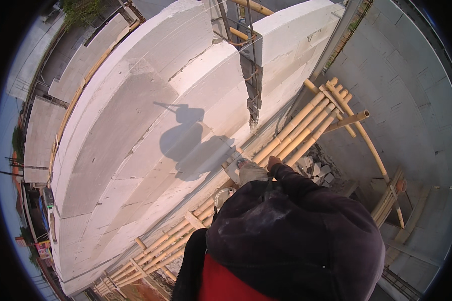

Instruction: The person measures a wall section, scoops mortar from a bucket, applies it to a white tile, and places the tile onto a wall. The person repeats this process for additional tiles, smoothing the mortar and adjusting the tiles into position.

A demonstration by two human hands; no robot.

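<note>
My right hand (274,162) is at the end of a dark sleeve (299,180), beside my beige trouser leg (252,173) and just above the bamboo poles (299,128) of a scaffold platform. Its fingers look curled closed; whatever they may hold is too small to make out. A foot (242,163) shows past the trouser leg, close to the wall. My left hand is out of sight; only a black sleeve (190,266) shows at the lower edge. To the left rises a pale block wall (135,145) with my shadow (183,140) across it.
Steel reinforcing bars (253,65) stand in a gap in the wall. More bamboo poles (160,256) run along its foot at lower left. Broken blocks (319,170) lie below the platform. A grey block wall (397,85) stands at right, with a slanting bamboo pole (374,150) before it.
</note>
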